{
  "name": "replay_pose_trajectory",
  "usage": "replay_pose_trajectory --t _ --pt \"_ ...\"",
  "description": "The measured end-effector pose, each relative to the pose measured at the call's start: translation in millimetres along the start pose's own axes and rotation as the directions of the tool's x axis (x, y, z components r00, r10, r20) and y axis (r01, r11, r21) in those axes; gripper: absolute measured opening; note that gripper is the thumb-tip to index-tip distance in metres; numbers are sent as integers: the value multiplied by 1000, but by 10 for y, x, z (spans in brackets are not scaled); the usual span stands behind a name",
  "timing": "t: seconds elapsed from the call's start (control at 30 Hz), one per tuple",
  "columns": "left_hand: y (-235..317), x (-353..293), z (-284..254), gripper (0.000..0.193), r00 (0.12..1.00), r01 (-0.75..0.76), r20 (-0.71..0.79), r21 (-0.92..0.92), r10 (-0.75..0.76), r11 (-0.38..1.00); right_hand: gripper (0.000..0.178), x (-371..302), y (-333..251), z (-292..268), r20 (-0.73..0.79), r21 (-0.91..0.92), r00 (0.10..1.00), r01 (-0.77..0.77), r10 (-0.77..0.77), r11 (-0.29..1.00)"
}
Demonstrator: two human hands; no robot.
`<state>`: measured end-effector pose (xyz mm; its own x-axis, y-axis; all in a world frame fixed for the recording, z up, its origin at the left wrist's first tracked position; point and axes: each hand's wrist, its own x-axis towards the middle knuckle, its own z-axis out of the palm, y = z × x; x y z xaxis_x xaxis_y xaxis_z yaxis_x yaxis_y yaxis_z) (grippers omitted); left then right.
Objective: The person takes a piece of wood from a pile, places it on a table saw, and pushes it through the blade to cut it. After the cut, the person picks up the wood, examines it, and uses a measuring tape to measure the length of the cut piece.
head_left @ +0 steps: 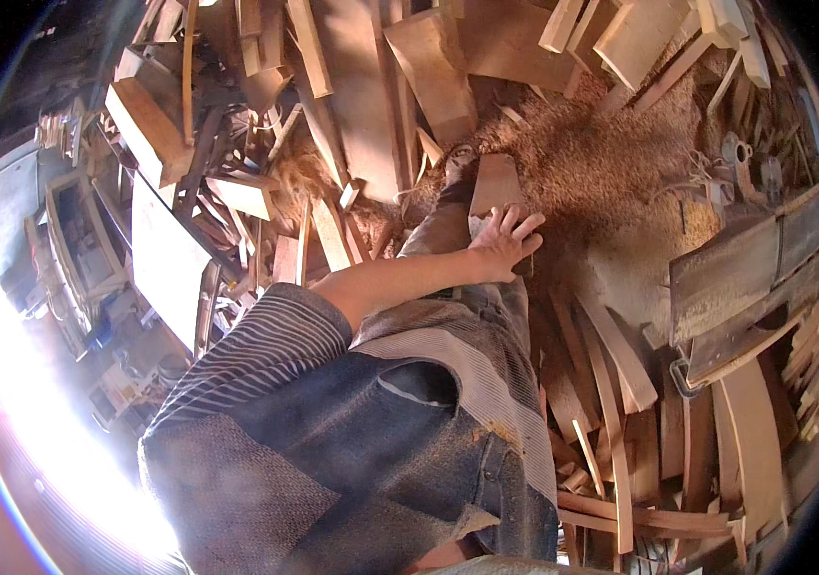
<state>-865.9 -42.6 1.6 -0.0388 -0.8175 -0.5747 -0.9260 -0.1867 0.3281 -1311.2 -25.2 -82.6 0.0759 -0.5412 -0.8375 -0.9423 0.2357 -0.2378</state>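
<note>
My left arm, in a striped sleeve, reaches across my legs to the middle of the view. My left hand (505, 245) is open, its fingers spread and pointing right. It lies over the near end of a short wooden board (497, 180) that sticks out beyond it, beside my shod foot (461, 158). The palm is hidden, so firm contact with the board cannot be made out. Only a small patch of skin, perhaps of my right arm (443, 556), shows at the lower edge; my right hand is out of view.
Sawdust (611, 163) covers the floor ahead. Wood offcuts and a thick block (149, 129) pile up at the far left. At right stands a machine with a flat metal plate (750, 259). Curved wooden strips (611, 422) lean below it. A white panel (172, 259) stands left.
</note>
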Motion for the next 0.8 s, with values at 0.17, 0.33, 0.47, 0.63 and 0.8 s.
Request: replay_pose_trajectory --t 0.17,0.33,0.47,0.63,0.8 --pt "20 32 19 89 1000 -4 5 -8 4 1000 47 -15 12 -12 8 4 1000 -17 17 1000" --pt "13 46 22 89 1000 -9 2 -41 9 999 45 -37 20 -6 9 12 1000 -26 26 1000" --pt "-10 11 -16 91 1000 -7 29 -47 8 999 44 -62 26 19 10 20 999 -36 36 999" --pt "-78 2 87 91 999 -29 -25 -59 27 998 43 -76 25 45 11 31 999 -47 47 998" --pt "-66 -12 75 91 999 -28 -38 -48 26 998 42 -74 17 42 9 38 999 -51 50 998"
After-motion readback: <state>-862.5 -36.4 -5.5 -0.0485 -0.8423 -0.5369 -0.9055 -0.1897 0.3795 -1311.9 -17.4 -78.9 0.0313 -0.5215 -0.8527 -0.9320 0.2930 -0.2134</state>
